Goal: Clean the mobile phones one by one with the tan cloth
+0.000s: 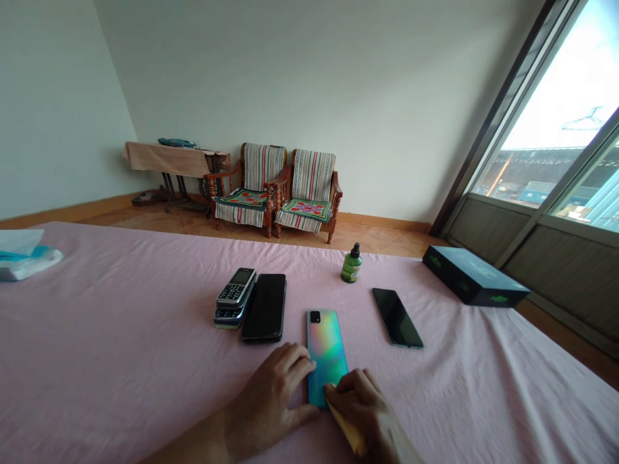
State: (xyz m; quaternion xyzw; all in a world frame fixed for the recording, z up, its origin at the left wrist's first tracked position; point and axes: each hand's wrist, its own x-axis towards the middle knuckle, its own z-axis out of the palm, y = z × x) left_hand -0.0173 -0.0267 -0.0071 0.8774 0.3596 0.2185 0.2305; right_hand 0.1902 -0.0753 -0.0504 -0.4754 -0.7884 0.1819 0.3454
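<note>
A smartphone (326,348) with a shiny rainbow-blue back lies face down on the pink cloth, its camera block at the far end. My left hand (275,393) holds it at the near left, fingertips on the left edge and thumb by the bottom corner. A yellow cloth (349,433) is pinched in my right hand (365,406), pressed on the phone's lower right corner. To the left lie a black smartphone (265,306) and a stack of old keypad phones (236,293). Another dark smartphone (397,317) lies to the right.
Behind the phones stands a green spray bottle (351,265). A black box (471,276) sits at the right edge of the pink-covered surface (145,322), a tissue pack (29,258) at the far left. Beyond are two wooden chairs (309,183) and a cloth-draped table (169,160).
</note>
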